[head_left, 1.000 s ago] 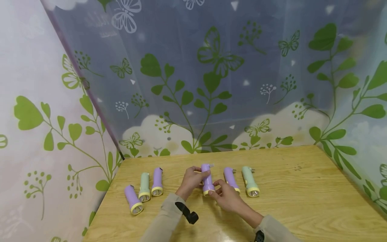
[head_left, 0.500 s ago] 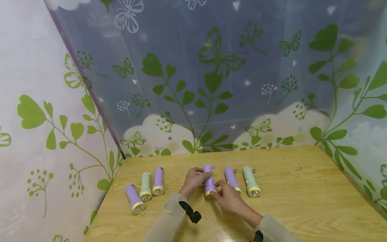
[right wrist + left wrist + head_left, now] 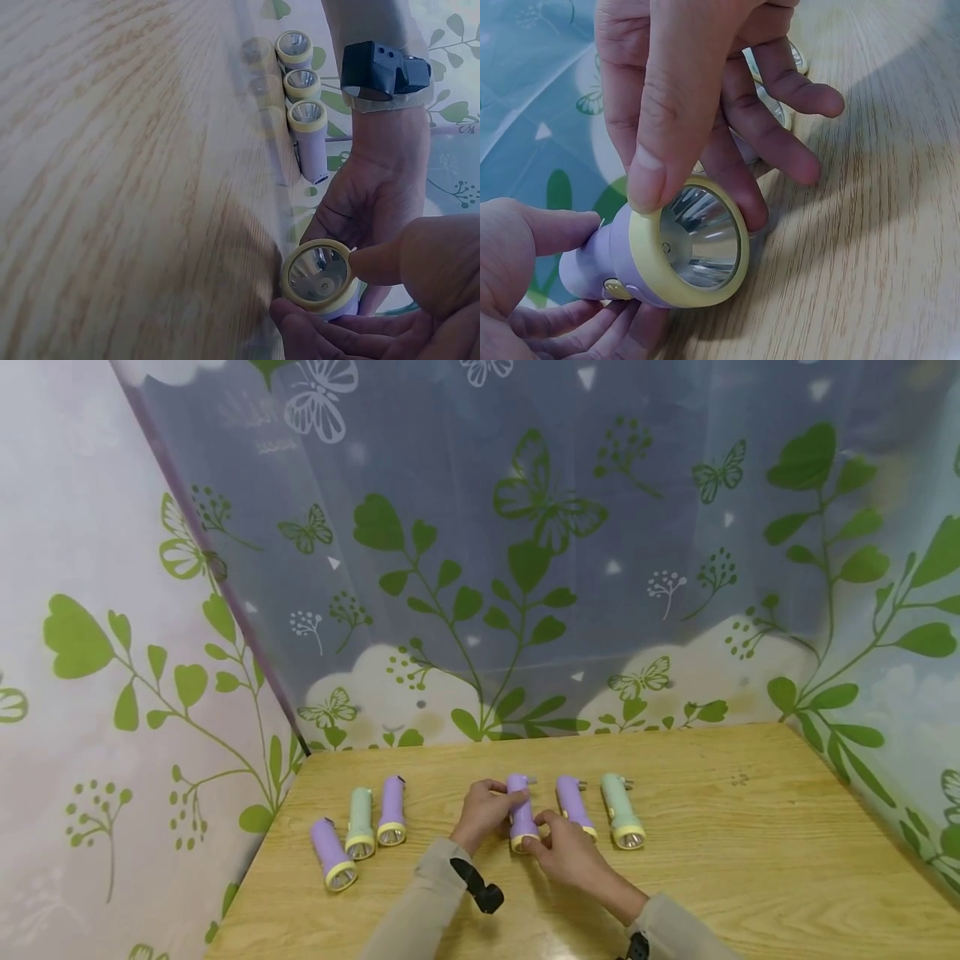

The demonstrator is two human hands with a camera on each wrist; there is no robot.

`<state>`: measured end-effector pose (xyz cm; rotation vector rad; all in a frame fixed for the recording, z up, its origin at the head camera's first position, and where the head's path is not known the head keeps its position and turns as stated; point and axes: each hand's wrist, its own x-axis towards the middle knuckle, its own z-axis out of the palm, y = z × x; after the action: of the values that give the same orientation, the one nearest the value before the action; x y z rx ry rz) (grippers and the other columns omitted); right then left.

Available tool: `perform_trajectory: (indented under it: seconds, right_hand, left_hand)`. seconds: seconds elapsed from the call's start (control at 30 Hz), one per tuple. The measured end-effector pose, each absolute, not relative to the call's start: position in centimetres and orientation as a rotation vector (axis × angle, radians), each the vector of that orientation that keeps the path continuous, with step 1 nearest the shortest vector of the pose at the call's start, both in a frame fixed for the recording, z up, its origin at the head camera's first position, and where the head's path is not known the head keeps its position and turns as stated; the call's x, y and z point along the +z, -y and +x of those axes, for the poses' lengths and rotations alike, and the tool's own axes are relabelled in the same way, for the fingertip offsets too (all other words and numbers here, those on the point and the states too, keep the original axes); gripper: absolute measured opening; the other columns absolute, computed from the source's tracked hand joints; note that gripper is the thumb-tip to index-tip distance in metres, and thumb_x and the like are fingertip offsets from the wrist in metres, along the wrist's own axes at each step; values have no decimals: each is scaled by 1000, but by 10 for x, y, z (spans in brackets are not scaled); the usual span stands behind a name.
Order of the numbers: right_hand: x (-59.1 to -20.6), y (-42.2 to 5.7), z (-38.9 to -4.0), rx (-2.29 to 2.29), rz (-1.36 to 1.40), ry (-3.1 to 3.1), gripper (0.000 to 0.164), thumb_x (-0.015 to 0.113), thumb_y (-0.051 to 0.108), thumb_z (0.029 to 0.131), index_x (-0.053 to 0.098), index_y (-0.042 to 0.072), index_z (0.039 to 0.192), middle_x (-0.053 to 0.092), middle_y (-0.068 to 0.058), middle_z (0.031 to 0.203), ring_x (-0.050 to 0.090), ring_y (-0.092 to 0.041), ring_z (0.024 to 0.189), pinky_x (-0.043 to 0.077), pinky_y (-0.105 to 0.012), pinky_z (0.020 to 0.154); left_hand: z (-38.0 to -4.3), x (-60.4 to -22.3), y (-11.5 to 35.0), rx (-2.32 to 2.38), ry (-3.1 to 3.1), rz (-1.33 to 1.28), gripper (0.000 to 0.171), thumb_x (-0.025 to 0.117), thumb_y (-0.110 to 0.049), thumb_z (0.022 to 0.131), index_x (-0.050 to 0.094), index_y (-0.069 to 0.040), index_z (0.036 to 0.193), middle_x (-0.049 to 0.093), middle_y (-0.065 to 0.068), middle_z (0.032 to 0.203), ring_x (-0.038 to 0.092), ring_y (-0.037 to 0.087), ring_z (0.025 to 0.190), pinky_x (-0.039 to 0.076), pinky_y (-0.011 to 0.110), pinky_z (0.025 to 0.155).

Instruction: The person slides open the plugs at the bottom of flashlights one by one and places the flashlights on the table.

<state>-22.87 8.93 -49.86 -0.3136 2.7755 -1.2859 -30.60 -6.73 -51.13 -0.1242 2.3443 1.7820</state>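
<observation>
Both hands are at a purple flashlight (image 3: 521, 818) with a yellow ring round its lens, in the middle of the table. My left hand (image 3: 482, 814) grips its body between thumb and fingers. With thumb and fingers my right hand (image 3: 567, 850) pinches the yellow lens end. A short prong piece sticks out sideways at the flashlight's far end. In the left wrist view its reflector (image 3: 705, 240) faces the camera, and a small yellow switch (image 3: 616, 289) shows on the side. Part of its body is hidden behind the left fingers.
Right of the hands lie another purple flashlight (image 3: 572, 800), partly behind the right hand, and a green flashlight (image 3: 619, 806), both with prongs out. On the left rest a green flashlight (image 3: 360, 818) and two purple ones. Printed curtains surround the wooden table (image 3: 720, 843).
The held flashlight has shifted slightly right and toward me, with both hands keeping their hold. The other flashlights stay where they were.
</observation>
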Motion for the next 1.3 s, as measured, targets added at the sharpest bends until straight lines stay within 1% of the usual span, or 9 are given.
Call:
perform_trajectory:
  seconds: [0.17,0.3,0.4,0.5,0.57,0.67,0.8,1.13,1.3]
  right_hand:
    - [-498,-88,-228,-1245,-309,-2837,37,70,18,95,60,-6,122,75,-13,81,66,-14,66,49,-28,54]
    - [-498,-87,-228,-1223,-324,-2870,37,69,17,95,61,-8,122,73,-10,77,62,-12,61,46,-26,51]
    - [-499,-87,-229,-1202,-336,-2902,37,70,16,94,63,-8,121,73,-11,78,60,-11,60,45,-25,50]
    - [-498,-87,-231,-1185,-343,-2916,36,70,16,94,65,-8,121,74,-14,83,60,-11,59,44,-24,50]
    - [-497,-88,-232,-1179,-345,-2914,37,71,16,94,65,-8,121,75,-14,84,58,-11,57,43,-24,48]
    - [-497,-88,-233,-1178,-328,-2894,36,69,15,95,66,-8,123,68,-6,71,52,-9,50,38,-24,44]
    - [-497,-88,-234,-1170,-308,-2894,35,68,15,96,66,-7,123,55,1,59,45,-8,44,34,-23,42]
    - [-495,-87,-237,-1154,-288,-2912,21,69,13,95,70,-3,108,54,2,60,47,-8,45,35,-23,43]
    - [-494,-87,-236,-1169,-281,-2888,26,68,13,96,69,-6,113,54,1,55,46,-7,40,35,-22,40]
  left_hand:
    - [-306,-513,65,1778,-2353,-128,48,78,-31,88,61,5,116,67,12,95,65,15,73,56,26,59]
    - [-307,-515,64,1779,-2353,-134,48,78,-30,88,61,5,115,66,10,88,63,14,67,56,25,56]
    - [-307,-516,63,1771,-2372,-135,47,78,-30,88,61,5,114,64,8,83,60,13,64,55,25,55]
    - [-307,-516,62,1751,-2392,-143,46,78,-30,88,61,5,113,63,7,82,60,13,63,55,24,54]
    - [-308,-516,61,1736,-2408,-150,46,78,-30,89,62,5,113,63,7,82,60,12,63,55,24,54]
    - [-308,-515,59,1726,-2422,-155,43,77,-28,89,63,6,112,66,11,87,65,14,65,57,26,55]
    - [-308,-514,56,1728,-2432,-151,42,78,-27,89,62,6,110,68,17,95,70,17,71,60,28,58]
    - [-307,-514,55,1695,-2471,-144,43,79,-30,88,63,5,107,69,17,97,68,15,69,59,27,58]
    - [-309,-514,55,1676,-2486,-153,43,80,-30,87,64,5,106,69,14,94,66,14,68,57,25,57]
